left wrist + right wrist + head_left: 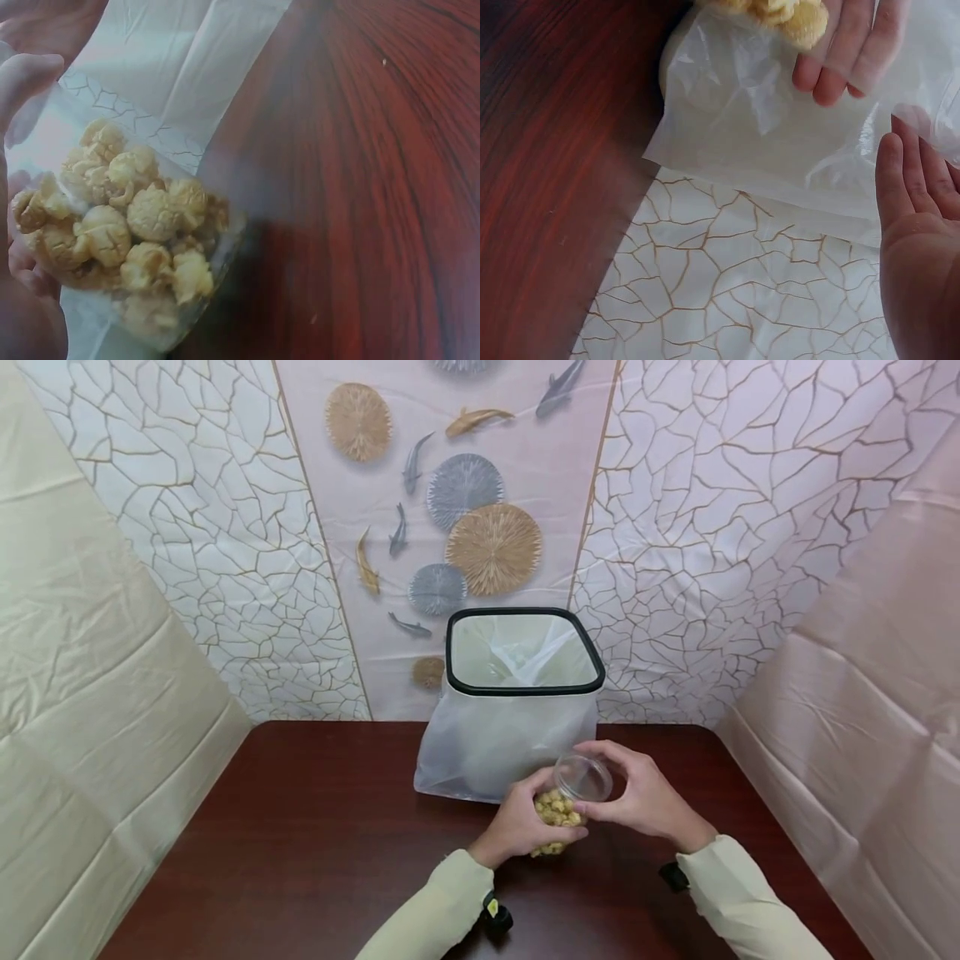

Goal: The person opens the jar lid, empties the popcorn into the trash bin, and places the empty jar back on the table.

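A clear plastic jar [232, 247] of pale yellow popcorn [557, 810] is in my left hand [517, 822], whose fingers and thumb wrap around its side. My right hand [648, 797] holds a clear round lid [585, 778] by its edge, thumb below and fingers above. That lid is tilted and overlaps the upper part of the jar in the head view. In the right wrist view, my right hand [922, 255] faces the left hand's fingers [847, 52], with some popcorn at the top edge.
Just behind the hands stands a bin [525, 691] with a black rim, lined with a translucent plastic bag [457, 752] that hangs down outside it. The dark red wooden table [300, 843] meets patterned cloth [675, 610] at the back, with plain cloth at both sides.
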Available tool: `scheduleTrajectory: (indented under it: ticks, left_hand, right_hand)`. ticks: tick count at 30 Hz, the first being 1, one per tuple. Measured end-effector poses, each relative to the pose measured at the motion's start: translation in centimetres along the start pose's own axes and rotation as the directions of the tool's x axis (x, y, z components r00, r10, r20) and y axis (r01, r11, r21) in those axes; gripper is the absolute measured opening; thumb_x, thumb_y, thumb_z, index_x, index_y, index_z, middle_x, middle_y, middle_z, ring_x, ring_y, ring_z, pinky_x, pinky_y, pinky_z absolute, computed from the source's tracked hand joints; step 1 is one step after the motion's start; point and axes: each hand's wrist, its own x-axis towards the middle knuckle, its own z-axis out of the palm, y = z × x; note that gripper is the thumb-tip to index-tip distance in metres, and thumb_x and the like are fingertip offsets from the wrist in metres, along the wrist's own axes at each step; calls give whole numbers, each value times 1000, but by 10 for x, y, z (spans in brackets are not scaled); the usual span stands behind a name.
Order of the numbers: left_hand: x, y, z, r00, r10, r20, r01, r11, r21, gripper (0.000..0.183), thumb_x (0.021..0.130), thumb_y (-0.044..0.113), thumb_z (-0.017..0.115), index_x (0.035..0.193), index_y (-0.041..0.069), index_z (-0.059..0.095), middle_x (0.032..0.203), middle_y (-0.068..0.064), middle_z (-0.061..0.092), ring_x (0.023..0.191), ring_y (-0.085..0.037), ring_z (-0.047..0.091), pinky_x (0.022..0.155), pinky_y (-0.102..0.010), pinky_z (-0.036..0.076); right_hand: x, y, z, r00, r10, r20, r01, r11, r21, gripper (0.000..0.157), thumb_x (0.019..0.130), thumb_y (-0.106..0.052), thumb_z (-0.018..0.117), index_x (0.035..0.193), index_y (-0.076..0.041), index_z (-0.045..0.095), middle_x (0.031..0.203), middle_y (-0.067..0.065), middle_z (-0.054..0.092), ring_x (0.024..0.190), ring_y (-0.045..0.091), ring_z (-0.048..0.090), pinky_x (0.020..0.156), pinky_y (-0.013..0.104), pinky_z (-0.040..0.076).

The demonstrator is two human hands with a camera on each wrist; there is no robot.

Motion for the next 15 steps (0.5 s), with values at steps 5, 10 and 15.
scheduleTrajectory:
  ticks: [5, 10, 15]
  left_hand:
    - [-8, 8, -15, 998, 65, 1, -64, 992, 112, 78, 75, 25, 96, 144, 14, 60, 127, -9, 75, 103, -10, 70, 90, -23, 59]
    - [-20, 18, -29, 993, 112, -34, -96, 945, 312, 78, 71, 29, 98, 138, 11, 63, 127, -4, 75, 107, -18, 74, 94, -23, 59]
    - [-32, 29, -45, 994, 97, -58, -57, 875, 480, 80, 67, 31, 99, 137, 10, 65, 129, -4, 74, 111, -19, 73, 96, -28, 59]
  right_hand:
    - [2, -9, -3, 998, -35, 56, 35, 999, -7, 69, 76, -30, 96, 136, -17, 65, 126, -1, 73, 110, 19, 73, 95, 20, 56]
    - [2, -18, 0, 991, -39, 129, 47, 997, -57, 73, 76, -33, 96, 138, -14, 62, 124, 3, 74, 108, 12, 72, 93, 27, 60]
    - [2, -26, 7, 985, 2, 171, 14, 996, -87, 80, 76, -36, 95, 142, -6, 60, 122, 3, 75, 107, 16, 74, 94, 32, 61]
